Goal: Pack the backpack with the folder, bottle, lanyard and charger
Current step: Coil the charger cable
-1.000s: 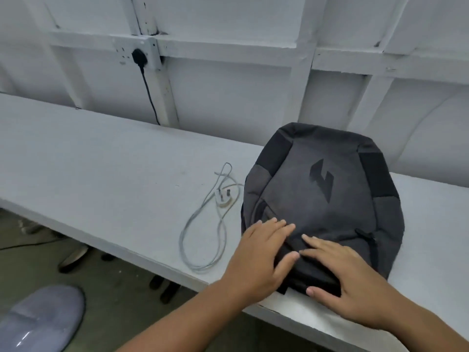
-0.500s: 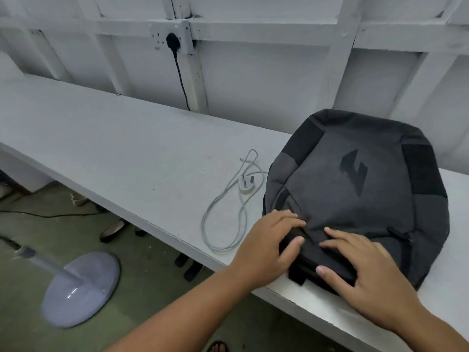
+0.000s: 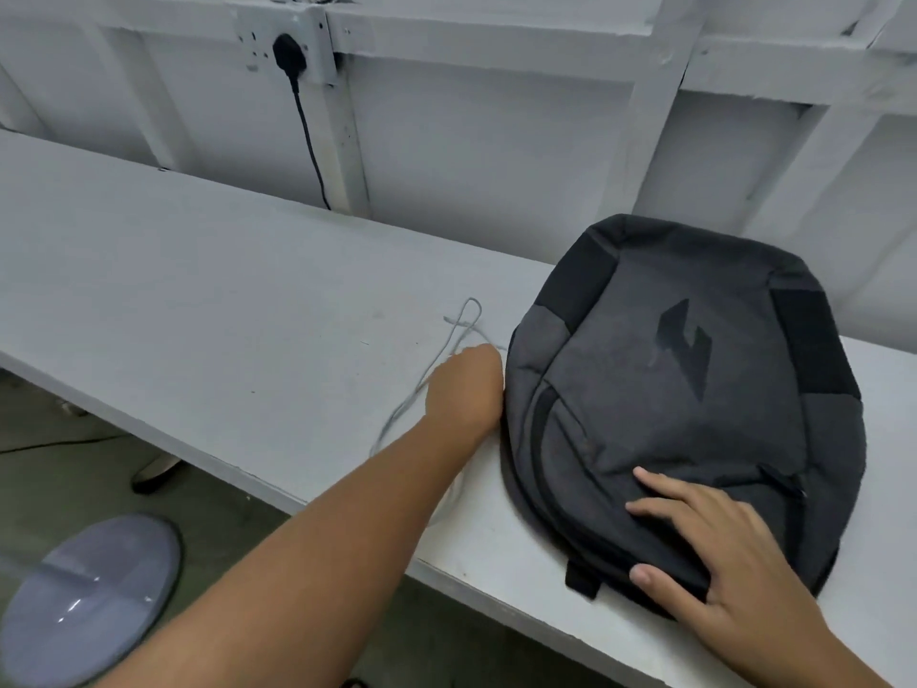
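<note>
The charger step is in hand. The left hand is lying over the charger just beside the backpack's left side, roughly midway between the table's near and far edges. Its back is facing the camera and its fingers are hidden beyond the knuckles, so I cannot tell whether they are closing on the plug or only touching it. The grey cable is looping out from under the hand toward the far edge and trailing back under the forearm toward the near edge.

The right hand is resting flat on the backpack's near end, fingers straight and spread and the thumb lying along the lower rim, pressing the bag down and gripping nothing. The backpack is lying flat, logo up, its bottom just overhanging the near edge toward the right. No pocket is showing a gap, and whether any zip is undone cannot be told.

The folder, bottle and lanyard are not showing anywhere on the table; they are likely inside already, which would make this the last item.

The next move is calling for a firm hold on the plug, the loose cable gathered so that it is not dragging or snagging on the table edge, and a pocket opened by the right hand to receive it.
</note>
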